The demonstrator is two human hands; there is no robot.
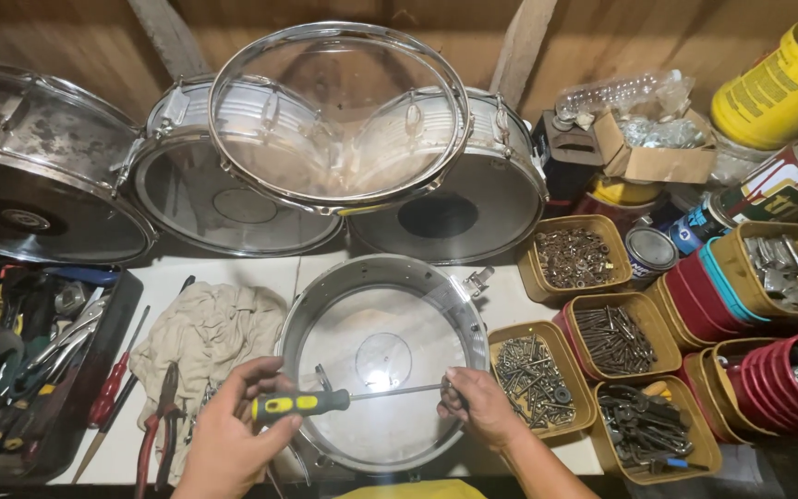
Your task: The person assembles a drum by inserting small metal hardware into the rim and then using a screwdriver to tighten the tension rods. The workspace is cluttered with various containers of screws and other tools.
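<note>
Two hands work over the round chrome snare drum shell (382,365) on the table (510,305): left hand (233,430) clamped on the yellow-and-black-handled screwdriver (325,401), right hand (477,407) pinching its tip against the rim; keeping the shaft steady seems wise.

just one view here, a head-worn cam looking pretty much straight down onto a workbench (519,305) from above. it sits close, near enough that the person's two forearms come in from the bottom edge and the drum shell (382,356) lands right in the lower middle. the top of the frame faces away from the wearer toward a wooden wall (602,37) with drums leaning on it. a tool tray (126,323) sits at the left edge, tubs of screws (538,374) on the right. wide lens, edges bend a little.
</note>
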